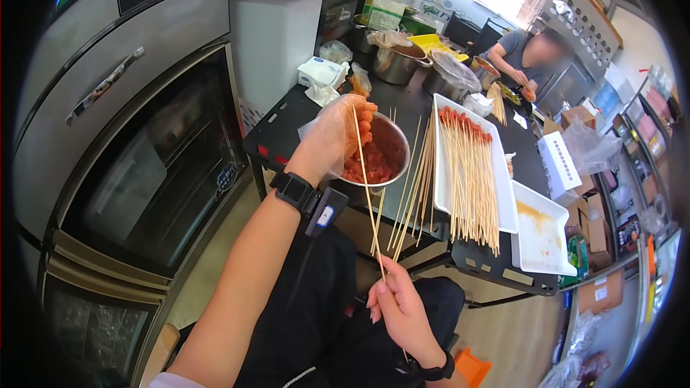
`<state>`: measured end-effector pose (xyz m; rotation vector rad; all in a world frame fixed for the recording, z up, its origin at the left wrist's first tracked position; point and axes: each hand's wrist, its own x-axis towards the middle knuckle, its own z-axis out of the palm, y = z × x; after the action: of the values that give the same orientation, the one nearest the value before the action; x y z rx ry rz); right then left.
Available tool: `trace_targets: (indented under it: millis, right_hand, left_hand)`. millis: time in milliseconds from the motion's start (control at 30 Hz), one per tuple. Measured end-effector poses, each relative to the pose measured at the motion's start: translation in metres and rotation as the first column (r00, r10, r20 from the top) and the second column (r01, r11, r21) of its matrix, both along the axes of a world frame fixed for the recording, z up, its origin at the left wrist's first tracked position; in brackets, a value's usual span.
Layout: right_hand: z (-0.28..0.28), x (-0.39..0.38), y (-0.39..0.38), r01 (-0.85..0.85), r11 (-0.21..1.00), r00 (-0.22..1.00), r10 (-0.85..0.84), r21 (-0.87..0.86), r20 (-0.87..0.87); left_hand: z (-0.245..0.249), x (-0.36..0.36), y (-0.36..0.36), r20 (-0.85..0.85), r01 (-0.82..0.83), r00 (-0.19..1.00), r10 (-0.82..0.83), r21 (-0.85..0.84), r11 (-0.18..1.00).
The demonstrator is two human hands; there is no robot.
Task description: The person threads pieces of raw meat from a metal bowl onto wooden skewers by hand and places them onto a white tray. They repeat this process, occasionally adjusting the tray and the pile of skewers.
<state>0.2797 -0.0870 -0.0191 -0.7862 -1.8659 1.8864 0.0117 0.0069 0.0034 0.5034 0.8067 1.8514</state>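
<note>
My left hand (334,133), in a clear plastic glove reddened at the fingers, is closed around the upper end of a bamboo skewer (366,194) and what looks like a piece of red meat, mostly hidden by the fingers. Just below it stands a metal bowl (404,165) of red marinated meat pieces (370,165). Lower down, my bare right hand (402,305) pinches the same skewer near its lower end. Beside the bowl, loose skewers (420,172) lean over the table edge. To their right, a white tray (440,154) holds a row of meat-tipped skewers (471,179).
A second white tray (539,244) with yellowish residue sits at the right on the black table (384,97). Behind are a tissue pack (322,72) and a metal pot (397,68). Another person (521,57) works across the table. A steel cabinet (136,165) stands left.
</note>
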Motion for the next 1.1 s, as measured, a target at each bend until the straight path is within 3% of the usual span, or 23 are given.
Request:
trace_targets:
  millis: [167,233,367,467,567,600,667,733,800,833,900,933,1000,1100]
  right_hand:
    - [-0.014,0.009,-0.005,0.075,0.995,0.997,-0.076,0.064,0.012]
    - [-0.013,0.013,-0.004,0.121,0.989,0.992,-0.124,0.088,0.029]
    - [0.01,0.018,0.001,0.196,0.981,0.98,-0.196,-0.01,0.021]
    - [0.019,0.021,0.017,0.301,0.953,0.938,-0.304,-0.048,-0.166]
    - [0.036,0.013,0.035,0.366,0.919,0.819,-0.393,-0.147,-0.419]
    - [0.041,0.012,0.043,0.354,0.923,0.796,-0.383,-0.154,-0.468]
    - [0.045,0.01,0.059,0.292,0.932,0.761,-0.362,-0.215,-0.539]
    - [0.042,0.007,0.076,0.226,0.937,0.744,-0.343,-0.268,-0.573]
    - [0.033,0.003,0.093,0.19,0.939,0.73,-0.33,-0.285,-0.599]
    - [0.029,0.001,0.099,0.159,0.944,0.723,-0.311,-0.289,-0.617]
    - [0.026,-0.004,0.102,0.204,0.917,0.743,-0.374,-0.343,-0.556]
    - [0.025,-0.004,0.103,0.189,0.932,0.745,-0.342,-0.31,-0.573]
    - [0.03,-0.005,0.1,0.199,0.945,0.783,-0.312,-0.259,-0.538]
    - [0.035,-0.004,0.097,0.158,0.977,0.869,-0.206,-0.142,-0.449]
  left_hand:
    - [-0.004,-0.002,0.002,-0.041,-0.046,0.998,0.044,-0.039,0.998]
    - [-0.008,-0.005,0.005,0.104,-0.047,0.994,0.044,0.021,0.999]
    - [-0.013,-0.01,0.012,0.176,-0.02,0.984,0.002,0.102,0.995]
    - [-0.013,-0.011,0.012,0.188,-0.019,0.982,-0.002,0.111,0.994]
    - [-0.009,-0.007,0.008,0.186,-0.04,0.982,0.023,0.086,0.996]
    - [-0.011,-0.009,0.008,0.189,-0.029,0.982,0.014,0.078,0.997]
    - [-0.02,-0.016,0.01,0.154,0.103,0.977,-0.144,0.247,0.964]
    - [-0.026,-0.021,0.013,0.082,0.121,0.986,-0.146,0.253,0.96]
    - [-0.015,-0.013,0.01,0.11,0.051,0.992,-0.068,0.149,0.988]
    - [-0.024,-0.029,0.013,0.122,0.217,0.961,-0.247,0.222,0.951]
    - [-0.017,-0.019,0.01,0.038,0.09,0.995,-0.095,0.125,0.988]
    - [-0.016,-0.015,0.011,0.035,0.107,0.993,-0.112,0.12,0.987]
    - [-0.015,-0.013,0.014,-0.03,-0.082,0.996,0.085,0.095,0.992]
    - [-0.014,-0.018,0.013,0.006,-0.029,1.0,0.029,0.048,0.998]
